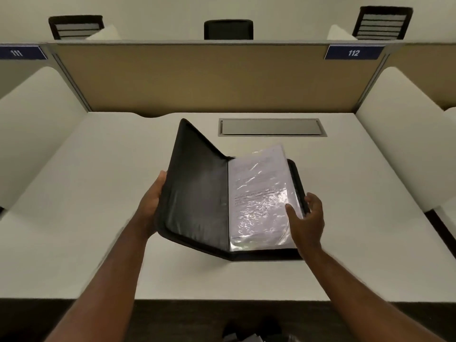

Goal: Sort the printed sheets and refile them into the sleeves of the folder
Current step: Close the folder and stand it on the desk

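A black folder (pixel 197 193) lies open in the middle of the white desk (pixel 74 218). Its left cover is raised and tilted up. My left hand (pixel 151 201) holds that cover from behind at its outer edge; most of the fingers are hidden by the cover. On the right half lie clear plastic sleeves (pixel 261 193) with printed sheets inside, shiny with glare. My right hand (pixel 307 218) is at the sleeves' right edge, thumb on top of the plastic and fingers curled around the folder's right edge.
A grey metal cable hatch (pixel 271 127) is set in the desk behind the folder. A tan partition (pixel 197 77) closes the back, with white side dividers left and right. Dark chairs stand beyond. Some dark objects (pixel 251 334) lie below the desk's front edge.
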Demonstrator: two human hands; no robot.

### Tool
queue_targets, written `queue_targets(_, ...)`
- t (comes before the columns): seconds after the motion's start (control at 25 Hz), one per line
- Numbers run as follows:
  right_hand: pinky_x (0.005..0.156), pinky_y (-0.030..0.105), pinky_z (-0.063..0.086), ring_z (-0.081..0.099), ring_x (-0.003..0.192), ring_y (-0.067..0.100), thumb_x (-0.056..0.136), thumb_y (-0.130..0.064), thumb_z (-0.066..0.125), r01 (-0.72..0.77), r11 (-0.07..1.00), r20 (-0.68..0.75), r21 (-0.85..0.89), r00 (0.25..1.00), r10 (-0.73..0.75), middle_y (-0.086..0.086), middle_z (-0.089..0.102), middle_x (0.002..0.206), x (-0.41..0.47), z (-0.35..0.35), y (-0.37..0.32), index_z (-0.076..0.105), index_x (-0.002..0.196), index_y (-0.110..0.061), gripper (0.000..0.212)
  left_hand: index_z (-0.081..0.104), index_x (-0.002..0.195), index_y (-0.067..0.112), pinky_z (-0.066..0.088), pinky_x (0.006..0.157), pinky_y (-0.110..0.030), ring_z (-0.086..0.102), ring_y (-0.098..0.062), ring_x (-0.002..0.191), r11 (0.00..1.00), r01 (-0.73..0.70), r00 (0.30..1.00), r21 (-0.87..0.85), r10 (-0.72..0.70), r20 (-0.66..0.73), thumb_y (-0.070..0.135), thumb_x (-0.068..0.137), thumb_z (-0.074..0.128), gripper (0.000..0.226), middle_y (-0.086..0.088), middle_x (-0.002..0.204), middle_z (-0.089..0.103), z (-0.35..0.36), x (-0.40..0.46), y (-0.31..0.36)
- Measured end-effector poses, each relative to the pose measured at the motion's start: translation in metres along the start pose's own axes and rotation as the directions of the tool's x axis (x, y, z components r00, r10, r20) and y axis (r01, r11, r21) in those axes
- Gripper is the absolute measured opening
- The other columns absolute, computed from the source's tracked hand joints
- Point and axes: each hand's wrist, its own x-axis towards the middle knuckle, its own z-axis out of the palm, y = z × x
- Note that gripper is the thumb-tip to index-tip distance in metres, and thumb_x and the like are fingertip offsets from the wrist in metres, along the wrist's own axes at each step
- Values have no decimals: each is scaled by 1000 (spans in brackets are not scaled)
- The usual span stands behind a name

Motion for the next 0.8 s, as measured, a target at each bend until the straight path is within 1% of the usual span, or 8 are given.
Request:
queue_targets(0.04, 92, 22, 39, 52, 108, 10, 80, -24, 76, 116, 992, 4, -56, 993, -116, -6, 56, 120, 7, -3, -2, 54, 125, -14, 51, 56, 133, 11, 49, 99, -46, 60, -30, 118, 999, 4, 999, -37, -2, 47, 57, 97, 31, 64, -10, 129, 63, 10, 1, 0)
queue_targets(0.12, 92, 24, 43, 55, 106, 8, 85, -35, 71, 188, 981, 202, -51, 964, -175, -6, 58, 119, 21, 1, -15, 58, 121, -17, 42, 50, 139, 12, 55, 90, -41, 60, -30, 118, 999, -13, 993, -32, 17, 113, 61, 93, 30, 71, -10, 131, 62, 30, 5, -2)
queue_targets(0.24, 95, 32, 50, 60, 109, 12, 95, -43, 54, -43, 995, 642, 86, 766, -23, -3, 61, 123, 30, 15, -57, 55, 126, -23, 37, 46, 143, 15, 54, 91, -36, 57, -25, 122, 998, -53, 981, 30, 46, 189, 59, 95, 29, 67, -7, 133, 62, 71, 10, -13)
queue_targets(0.36, 92, 40, 53, 66, 104, 22, 97, -49, 43, -286, 940, 785, 186, 618, 33, 0, 64, 122, 42, 28, -93, 50, 129, -24, 42, 33, 150, 36, 32, 113, -48, 37, -19, 141, 965, -181, 958, 191, 129, 255, 60, 98, 32, 57, 5, 153, 41, 110, 25, -34)
queue_targets(0.44, 77, 34, 58, 71, 89, 19, 97, -48, 44, -321, 919, 795, 227, 607, 16, -4, 67, 110, 57, 29, -104, 51, 127, -25, 39, 26, 150, 45, 21, 118, -44, 24, -10, 146, 903, -238, 956, 358, 152, 252, 61, 95, 40, 59, 16, 158, 27, 134, 36, -49)
queue_targets(0.56, 62, 27, 56, 71, 77, 16, 93, -30, 61, -321, 919, 717, 230, 694, 63, 1, 68, 106, 92, 15, -93, 52, 126, -20, 36, 28, 148, 48, 20, 118, -35, 16, -8, 147, 828, -187, 971, 529, 74, 228, 59, 86, 55, 68, 13, 161, 17, 158, 53, -75)
queue_targets(0.72, 86, 42, 57, 67, 95, 23, 83, -7, 70, -269, 963, 574, -16, 786, 229, 11, 67, 114, 143, -14, -17, 58, 118, -10, 37, 30, 150, 33, 26, 116, -51, 19, -28, 146, 602, 115, 992, 790, -24, -126, 60, 76, 71, 89, -5, 157, 22, 145, 99, -123)
queue_targets(0.8, 94, 45, 52, 63, 99, 24, 84, -13, 72, -235, 945, 551, -229, 769, 325, 10, 65, 116, 150, -21, 18, 58, 112, -15, 32, 32, 147, 27, 36, 110, -52, 37, -31, 136, 614, 259, 958, 746, -63, -281, 66, 65, 71, 99, -5, 147, 38, 137, 120, -143)
